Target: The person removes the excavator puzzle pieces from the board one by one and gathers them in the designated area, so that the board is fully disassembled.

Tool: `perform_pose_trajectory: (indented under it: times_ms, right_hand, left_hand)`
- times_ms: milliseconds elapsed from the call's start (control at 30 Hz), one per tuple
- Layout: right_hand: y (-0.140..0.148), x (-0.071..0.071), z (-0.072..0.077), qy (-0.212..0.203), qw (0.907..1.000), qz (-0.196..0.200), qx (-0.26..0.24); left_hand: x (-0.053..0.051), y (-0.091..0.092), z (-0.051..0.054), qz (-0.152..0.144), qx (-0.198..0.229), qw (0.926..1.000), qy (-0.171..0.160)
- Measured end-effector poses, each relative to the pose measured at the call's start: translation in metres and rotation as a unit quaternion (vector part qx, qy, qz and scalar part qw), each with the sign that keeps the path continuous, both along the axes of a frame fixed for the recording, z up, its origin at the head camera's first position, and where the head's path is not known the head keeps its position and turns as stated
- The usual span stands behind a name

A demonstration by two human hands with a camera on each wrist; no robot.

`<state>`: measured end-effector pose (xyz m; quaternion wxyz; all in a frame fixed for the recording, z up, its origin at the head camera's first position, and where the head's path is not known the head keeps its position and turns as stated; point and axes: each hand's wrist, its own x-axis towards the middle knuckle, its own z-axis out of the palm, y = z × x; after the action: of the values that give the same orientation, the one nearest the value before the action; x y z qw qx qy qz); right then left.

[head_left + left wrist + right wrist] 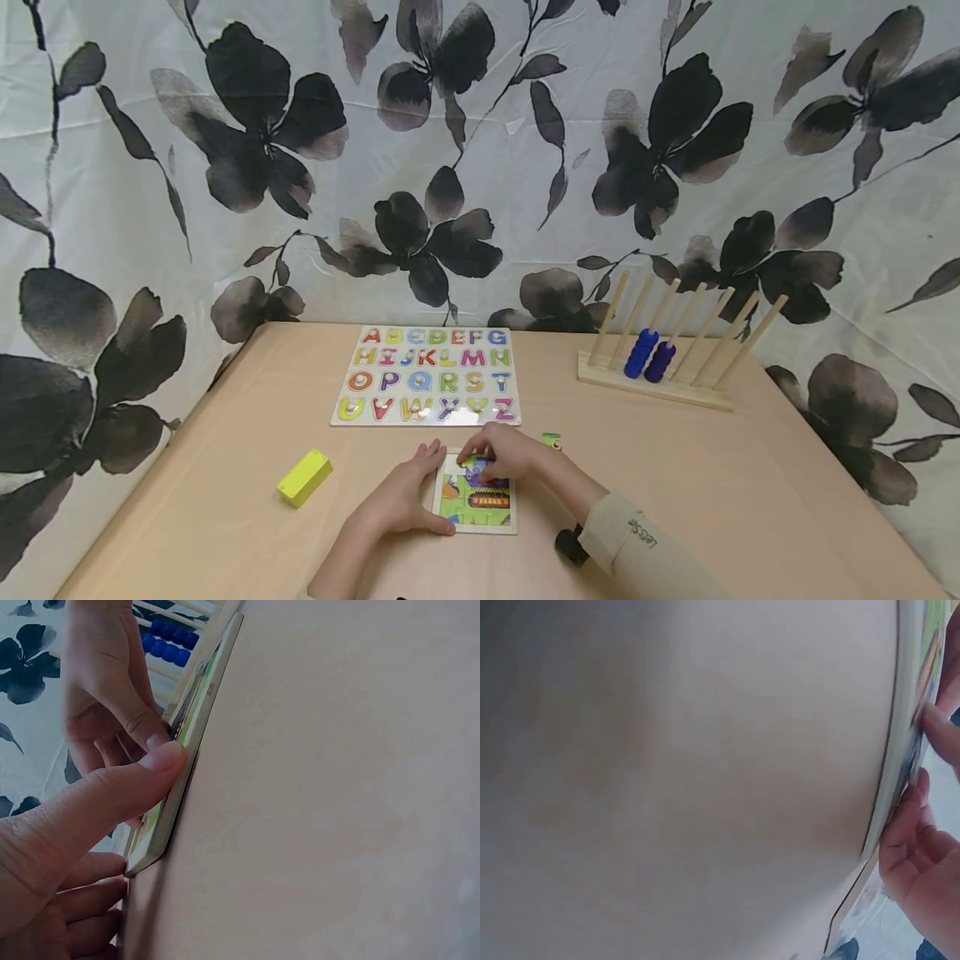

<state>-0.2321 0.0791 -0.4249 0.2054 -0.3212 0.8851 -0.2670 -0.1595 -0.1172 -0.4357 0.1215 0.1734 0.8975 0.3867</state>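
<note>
A small jigsaw puzzle point(489, 516) in a pale wooden frame lies on the table, its picture green with orange and blue parts. My left hand point(405, 493) grips the frame along its left side, thumb at the lower corner and fingers at the upper one. The left wrist view shows that thumb point(161, 759) on the frame's near edge. Over the upper part of the puzzle, my right hand point(504, 454) has curled fingers and seems to pinch a piece, mostly hidden beneath them. A loose green puzzle piece point(551, 440) lies beyond the right forearm.
Behind the puzzle lies an alphabet board point(435, 375) with colourful letters. A pegged wooden counting rack point(652, 385) with blue and purple beads stands back right. On the left rests a yellow block point(304, 478). A floral cloth point(540, 250) hangs behind the table.
</note>
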Motion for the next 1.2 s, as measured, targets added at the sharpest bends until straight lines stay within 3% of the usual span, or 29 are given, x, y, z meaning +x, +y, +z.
perform_pose_trajectory:
  times_ms: [267,533,1200]
  right_hand:
    - [-0.001,0.004,0.002,-0.003,0.9999,-0.011,0.002]
    - [0.006,0.002,-0.002,-0.005,0.9985,-0.032,-0.044]
    - [0.015,-0.002,-0.001,-0.004,0.9962,-0.036,-0.08]
  left_hand:
    - [0.0,-0.001,-0.001,0.0,-0.006,1.0,0.001]
    - [0.001,0.0,-0.001,-0.009,-0.014,0.9998,0.011]
    - [0.001,0.001,0.001,-0.001,-0.018,0.9998,0.005]
